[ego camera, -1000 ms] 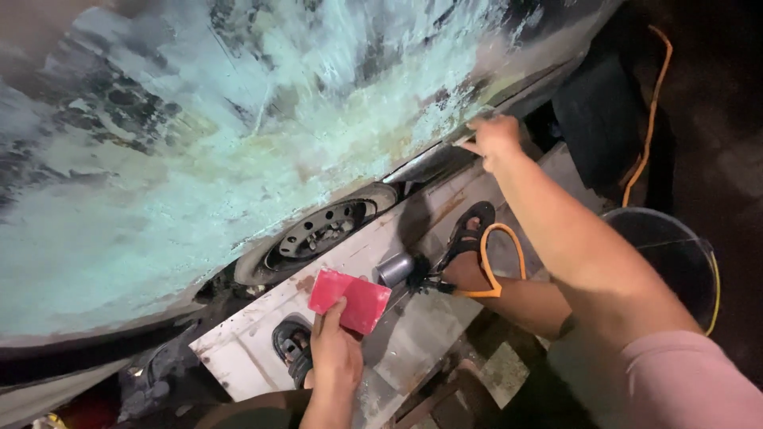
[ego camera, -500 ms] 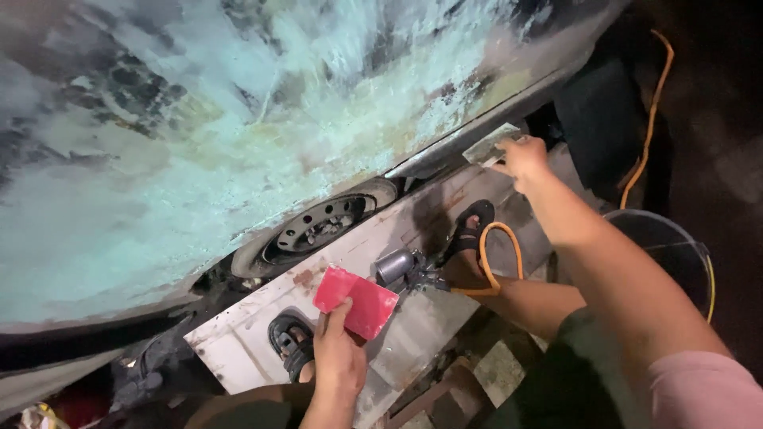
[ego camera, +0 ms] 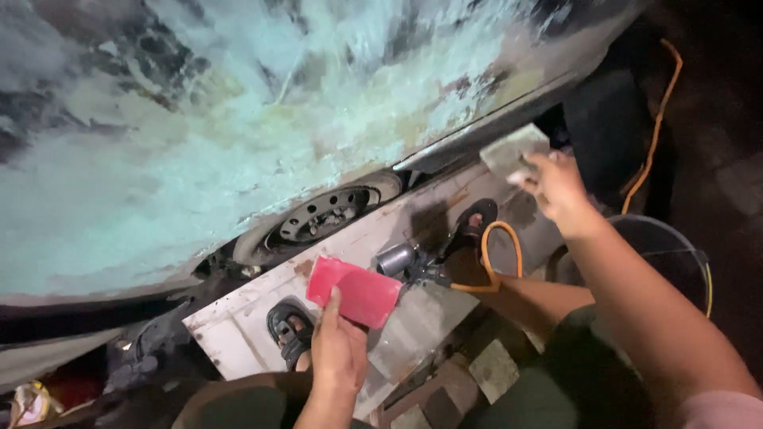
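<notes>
Overhead, the pale green, patchy sanded car body panel (ego camera: 262, 135) fills the view, tilted above a bare steel wheel (ego camera: 322, 216). Right hand (ego camera: 556, 187) reaches up toward the panel's lower edge, fingers closed on a grey rectangular sanding block (ego camera: 513, 148), flat face turned to the metal as if for rubbing. Left hand (ego camera: 338, 349) pinches a flat red plastic spreader (ego camera: 355, 290) low by the knees, kept ready. A dark round bucket (ego camera: 664, 254) stands at right; its contents cannot be made out. An orange hose (ego camera: 501, 254) loops beside sandalled feet.
</notes>
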